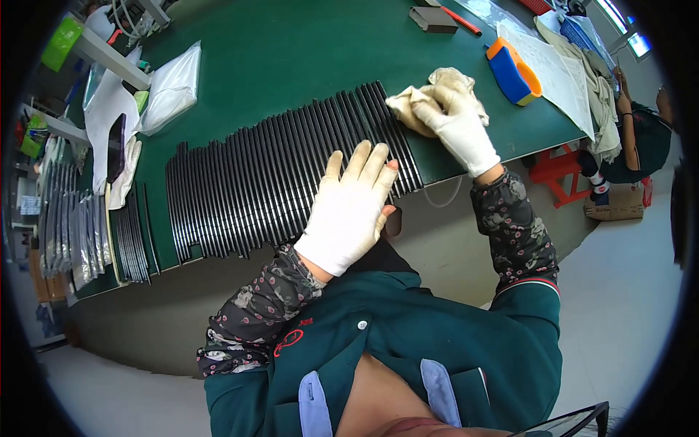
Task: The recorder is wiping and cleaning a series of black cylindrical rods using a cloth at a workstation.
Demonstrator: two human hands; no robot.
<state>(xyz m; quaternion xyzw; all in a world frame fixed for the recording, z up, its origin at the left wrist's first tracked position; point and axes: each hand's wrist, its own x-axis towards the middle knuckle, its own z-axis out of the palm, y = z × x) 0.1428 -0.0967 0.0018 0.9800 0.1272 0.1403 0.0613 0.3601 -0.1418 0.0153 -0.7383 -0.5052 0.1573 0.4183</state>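
Note:
A broad row of thin black rods (255, 178) lies side by side on the green table (291, 51). Over the right part of the row rests my left hand (348, 204), in a white glove, palm down with its fingers stretched out and spread. Two of its fingertips are bare. To the right of the row, my right hand (455, 124), also gloved, is closed on a crumpled off-white cloth (460, 81). The cloth bunches out around its fingers, next to the rods' right end.
At left lie a smaller group of rods (131, 240), a phone (116, 148), and a white plastic-wrapped pack (172, 89). An orange-and-blue tape dispenser (514, 71), papers (553, 69), a red pen (461, 21) and a grey box (433, 20) are at far right. Another person (641, 146) sits beyond, near a red stool (559, 175).

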